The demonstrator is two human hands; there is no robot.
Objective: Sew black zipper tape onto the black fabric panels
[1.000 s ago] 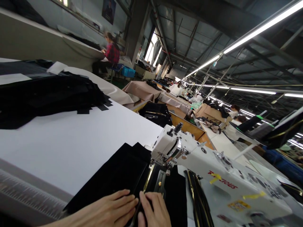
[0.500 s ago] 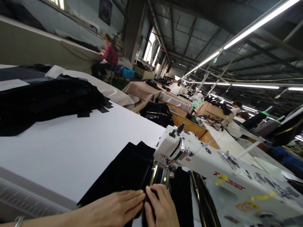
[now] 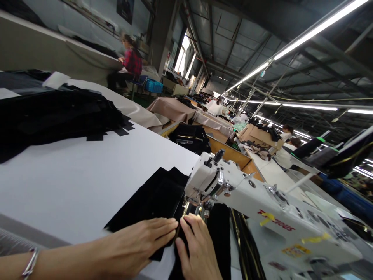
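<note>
Garment factory floor — sewing machine (image 3: 247, 194), rows of worktables (image 3: 87, 167), cut black fabric stacks (image 3: 52, 116), strip lights (image 3: 309, 31).

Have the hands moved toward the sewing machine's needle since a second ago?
Yes. Both the left hand and right hand now lie closer to the sewing machine head, fingertips nearly under it, flat on the black fabric.

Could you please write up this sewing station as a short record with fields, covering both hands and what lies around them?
Left hand: left hand lies flat, fingers together, pressing the black fabric piece on the white table.
Right hand: right hand rests on the black fabric beside the left hand, fingertips just in front of the presser foot.
Machine: white sewing machine, head above the fabric.
Wrist: silver bracelet on the left arm.
Also on table: pile of black cut pieces at the far left.
Background: person in a red plaid shirt, seated.
</note>
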